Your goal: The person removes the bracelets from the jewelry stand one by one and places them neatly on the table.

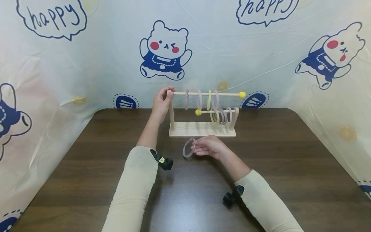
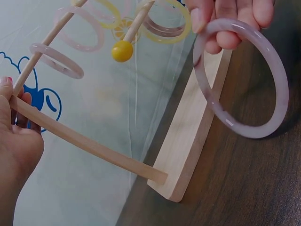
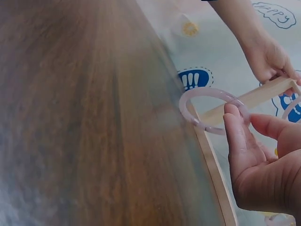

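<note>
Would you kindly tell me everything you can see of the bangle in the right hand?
The bangle is a plain closed ring, pale lilac with darker, cloudy patches. Its smooth, glossy surface looks like polished stone or glass; I cannot tell which. The right hand pinches it at one side between thumb and fingers, holding it tilted on edge, off the wooden rack and nearer the person.

Left sleeve (image 1: pixel 130 187) and right sleeve (image 1: pixel 266 199) are showing plain pale cream, left one creasing crosswise. Blocky left wrist camera (image 1: pixel 166 164) is showing black, bearing small yellow-and-white sticker (image 1: pixel 162 159); right wrist camera (image 1: pixel 229 199) is also showing black.
</note>
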A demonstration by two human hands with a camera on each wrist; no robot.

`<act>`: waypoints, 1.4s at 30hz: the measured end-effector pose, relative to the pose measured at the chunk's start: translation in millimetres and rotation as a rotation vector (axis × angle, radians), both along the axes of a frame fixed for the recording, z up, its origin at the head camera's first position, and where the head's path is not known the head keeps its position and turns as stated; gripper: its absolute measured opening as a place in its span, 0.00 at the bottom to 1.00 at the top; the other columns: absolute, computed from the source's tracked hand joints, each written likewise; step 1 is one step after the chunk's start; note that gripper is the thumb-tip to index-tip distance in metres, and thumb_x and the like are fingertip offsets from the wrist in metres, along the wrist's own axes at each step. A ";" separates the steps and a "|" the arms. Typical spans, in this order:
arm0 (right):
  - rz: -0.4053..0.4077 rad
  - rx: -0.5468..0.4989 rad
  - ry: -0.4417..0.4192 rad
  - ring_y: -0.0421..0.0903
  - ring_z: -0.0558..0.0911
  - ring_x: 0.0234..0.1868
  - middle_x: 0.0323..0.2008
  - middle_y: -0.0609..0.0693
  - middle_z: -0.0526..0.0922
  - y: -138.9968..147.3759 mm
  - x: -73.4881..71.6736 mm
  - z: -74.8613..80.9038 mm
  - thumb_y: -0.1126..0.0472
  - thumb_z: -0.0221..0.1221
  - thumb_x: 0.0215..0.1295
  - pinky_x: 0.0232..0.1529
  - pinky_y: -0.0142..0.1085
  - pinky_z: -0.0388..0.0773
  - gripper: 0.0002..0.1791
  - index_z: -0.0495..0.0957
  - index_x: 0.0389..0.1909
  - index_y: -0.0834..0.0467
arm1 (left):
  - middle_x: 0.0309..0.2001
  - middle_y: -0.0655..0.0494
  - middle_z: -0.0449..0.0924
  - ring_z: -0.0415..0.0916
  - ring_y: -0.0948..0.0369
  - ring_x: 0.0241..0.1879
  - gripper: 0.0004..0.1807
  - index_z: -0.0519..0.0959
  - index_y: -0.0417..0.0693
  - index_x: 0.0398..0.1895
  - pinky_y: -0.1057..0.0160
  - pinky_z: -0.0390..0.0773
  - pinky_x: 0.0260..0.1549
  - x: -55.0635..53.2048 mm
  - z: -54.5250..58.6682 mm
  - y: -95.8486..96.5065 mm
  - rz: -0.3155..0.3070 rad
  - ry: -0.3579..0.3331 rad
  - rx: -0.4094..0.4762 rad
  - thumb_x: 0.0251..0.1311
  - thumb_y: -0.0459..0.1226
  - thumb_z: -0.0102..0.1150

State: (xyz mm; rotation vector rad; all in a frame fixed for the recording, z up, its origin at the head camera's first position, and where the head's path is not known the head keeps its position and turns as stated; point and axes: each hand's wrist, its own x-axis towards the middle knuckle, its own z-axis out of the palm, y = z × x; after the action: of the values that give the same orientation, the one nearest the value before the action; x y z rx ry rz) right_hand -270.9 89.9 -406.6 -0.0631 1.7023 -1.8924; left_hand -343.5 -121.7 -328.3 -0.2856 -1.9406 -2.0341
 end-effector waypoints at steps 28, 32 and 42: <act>0.142 0.678 0.340 0.45 0.81 0.18 0.16 0.54 0.81 -6.0 0.1 5.7 0.64 0.62 0.56 0.23 0.36 0.79 0.08 0.83 0.23 0.65 | 0.52 0.45 0.72 0.67 0.59 0.53 0.15 0.72 0.41 0.50 0.63 0.64 0.55 0.6 1.4 0.1 -0.012 -0.026 0.024 0.63 0.38 0.51; 0.155 0.719 0.371 0.45 0.81 0.17 0.15 0.53 0.81 -6.2 1.5 4.4 0.63 0.63 0.55 0.21 0.35 0.78 0.09 0.83 0.21 0.64 | 0.53 0.44 0.71 0.67 0.60 0.52 0.18 0.70 0.37 0.53 0.64 0.65 0.55 1.5 1.7 0.1 -0.019 -0.024 0.007 0.64 0.38 0.50; 0.161 0.793 0.421 0.43 0.80 0.16 0.13 0.51 0.80 -7.5 3.3 5.5 0.62 0.64 0.55 0.20 0.34 0.77 0.11 0.81 0.17 0.63 | 0.48 0.52 0.74 0.67 0.58 0.53 0.15 0.72 0.41 0.51 0.63 0.65 0.55 2.1 2.9 0.0 -0.009 -0.035 0.021 0.63 0.38 0.51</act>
State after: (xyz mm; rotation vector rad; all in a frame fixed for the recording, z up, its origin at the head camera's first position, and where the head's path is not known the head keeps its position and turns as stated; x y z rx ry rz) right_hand -267.6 82.4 -401.1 -0.2883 2.5289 -1.0235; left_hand -341.4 -121.7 -325.5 -0.2563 -1.9406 -2.0776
